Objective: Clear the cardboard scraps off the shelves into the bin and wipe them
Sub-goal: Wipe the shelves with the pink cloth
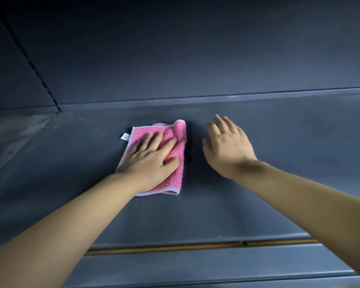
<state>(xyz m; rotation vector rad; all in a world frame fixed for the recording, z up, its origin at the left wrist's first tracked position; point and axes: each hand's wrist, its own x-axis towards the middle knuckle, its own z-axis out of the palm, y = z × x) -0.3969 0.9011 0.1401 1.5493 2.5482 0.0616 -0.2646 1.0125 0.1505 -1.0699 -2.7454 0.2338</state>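
A folded pink cloth (176,142) with a white hem and a small white tag lies flat on the dark grey shelf (279,183). My left hand (152,159) presses down on the cloth with its fingers spread, covering most of it. My right hand (229,146) rests palm down on the bare shelf just to the right of the cloth, fingers apart, holding nothing. No cardboard scraps and no bin show in this view.
The shelf's back wall (195,59) rises behind the hands. A seam with a slotted upright (40,77) marks the left corner, with a neighbouring shelf panel (15,134) beyond it. The shelf's front lip with a yellowish strip (175,248) runs below my forearms.
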